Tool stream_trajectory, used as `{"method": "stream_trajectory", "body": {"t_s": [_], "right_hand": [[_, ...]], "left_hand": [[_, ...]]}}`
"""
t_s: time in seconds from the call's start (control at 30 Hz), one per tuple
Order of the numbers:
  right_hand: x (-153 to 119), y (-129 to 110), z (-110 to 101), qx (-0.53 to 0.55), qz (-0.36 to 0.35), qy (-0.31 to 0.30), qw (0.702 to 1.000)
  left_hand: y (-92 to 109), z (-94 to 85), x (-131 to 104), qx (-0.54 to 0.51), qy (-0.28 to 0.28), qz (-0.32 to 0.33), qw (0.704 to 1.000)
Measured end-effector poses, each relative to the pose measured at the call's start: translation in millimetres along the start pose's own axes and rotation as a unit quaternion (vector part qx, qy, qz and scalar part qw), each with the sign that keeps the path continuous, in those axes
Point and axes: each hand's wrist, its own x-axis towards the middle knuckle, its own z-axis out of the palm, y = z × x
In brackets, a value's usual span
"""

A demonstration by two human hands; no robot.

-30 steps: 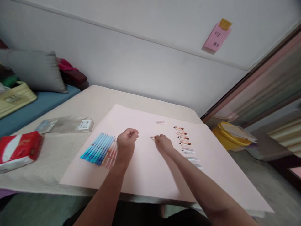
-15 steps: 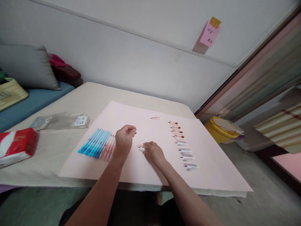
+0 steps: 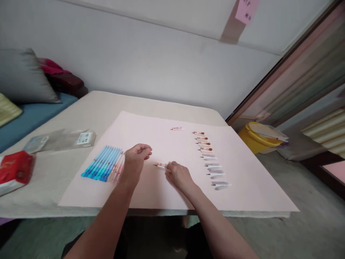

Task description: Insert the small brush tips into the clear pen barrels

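My right hand (image 3: pixel 180 175) rests low over the pink sheet (image 3: pixel 151 129), its fingers closed around a slim pen (image 3: pixel 159 165) with a dark pointed tip and a pale, red-orange patterned barrel. The tip points left and the other end is hidden under my fingers. My left hand (image 3: pixel 134 160) hovers to the left with fingers curled in and nothing visible in them. Behind its wrist lie several pink-and-white patterned pens (image 3: pixel 117 167), partly hidden. Against them lies a row of blue pens (image 3: pixel 102 163).
Several brown-ended pens (image 3: pixel 204 143) and grey-white pens (image 3: pixel 215 172) form a column on the right. A lone pen (image 3: pixel 176 128) lies farther back. At left are a clear plastic package (image 3: pixel 63 140) and a red-and-white packet (image 3: pixel 16 171). A yellow bucket (image 3: pixel 256 138) stands beyond the table.
My right hand still grips the pen, which now looks slightly lifted and turned. My left hand keeps hovering, its fingers a little looser. The view has shifted slightly.
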Motion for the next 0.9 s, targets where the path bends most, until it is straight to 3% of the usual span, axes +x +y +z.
{"method": "stream_trajectory", "body": {"t_s": [0.17,0.43,0.73,0.9], "right_hand": [[-1,-5,6,0.003,-0.012,0.003,1.0],[0,-4,9,0.007,0.016,-0.019,1.0],[2,0,7,0.02,0.012,-0.002,1.0],[0,6,-5,0.063,0.028,0.058,0.996]], "left_hand": [[-8,4.4,-4,-0.065,-0.014,-0.044,0.997],[-21,12.9,-7,-0.201,-0.01,-0.206,0.958],[-32,11.9,-5,-0.229,0.014,-0.231,0.945],[-33,17.3,-10,-0.215,0.057,-0.245,0.944]]}}
